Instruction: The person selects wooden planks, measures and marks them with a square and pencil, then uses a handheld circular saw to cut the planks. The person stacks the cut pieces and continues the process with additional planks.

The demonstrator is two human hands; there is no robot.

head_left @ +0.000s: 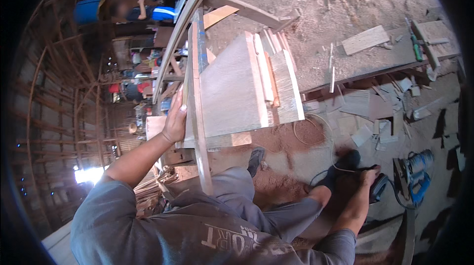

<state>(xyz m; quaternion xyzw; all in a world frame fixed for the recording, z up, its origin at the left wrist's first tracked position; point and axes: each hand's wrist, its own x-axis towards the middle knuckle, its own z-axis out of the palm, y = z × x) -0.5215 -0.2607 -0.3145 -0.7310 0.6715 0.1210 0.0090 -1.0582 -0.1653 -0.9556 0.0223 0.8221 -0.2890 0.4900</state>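
Note:
My left hand grips the left edge of a stack of pale boards, beside a long narrow wooden strip standing along it. The broad top panel has layered strips along its right side. Low at the right, my right hand is closed on a black power tool, partly hidden by the hand, with a cord beside it. A blue and silver power tool lies on the ground just right of it.
A worktop with dust, loose boards and a green-handled tool spans the upper right. Offcuts and a loose cord lie below. Curved timbers rise left of the stack. A person is in the cluttered background.

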